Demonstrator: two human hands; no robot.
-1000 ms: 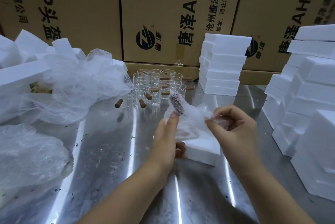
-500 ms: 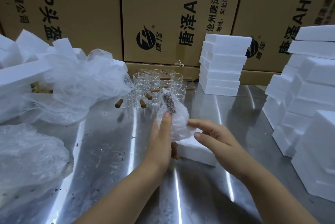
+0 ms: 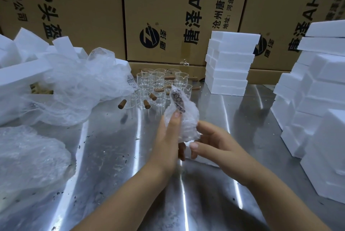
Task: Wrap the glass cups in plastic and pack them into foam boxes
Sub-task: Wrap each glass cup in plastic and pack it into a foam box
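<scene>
1. The crumpled, cloudy-clear bubble-plastic bundle [image 3: 183,118] is held up off the table between both hands. It narrows to a twisted peak on top and bulges lower down.
2. A dark, spotted strip [image 3: 178,102] slants down its upper face, showing through the bubbles. What it belongs to cannot be told.
3. The left hand [image 3: 168,137] grasps the bundle's left side. One finger lies straight up along the wrap with its tip at the strip's lower end, and the other fingers curl in beneath.
4. The right hand [image 3: 211,143] clasps the lower right side, with its fingers curved against the plastic and its thumb tucked under the base.
5. The glass inside cannot be made out, as the plastic blurs everything within.
6. Directly under the grip a white foam block [image 3: 207,161] lies on the shiny steel table [image 3: 112,146]. The hands cover most of it, so its top face is unseen.
7. Beyond the grip stand clear glass cups with brown wooden handles [image 3: 158,83], some of them hidden behind the bundle's peak.
8. Left of the grip, heaped translucent plastic bags [image 3: 80,85] cover part of some white foam pieces.
9. Beyond the grip to the right stands a neat stack of white foam boxes [image 3: 229,66]. Further right, taller foam stacks [image 3: 317,100] are cut off by the frame's edge.
</scene>
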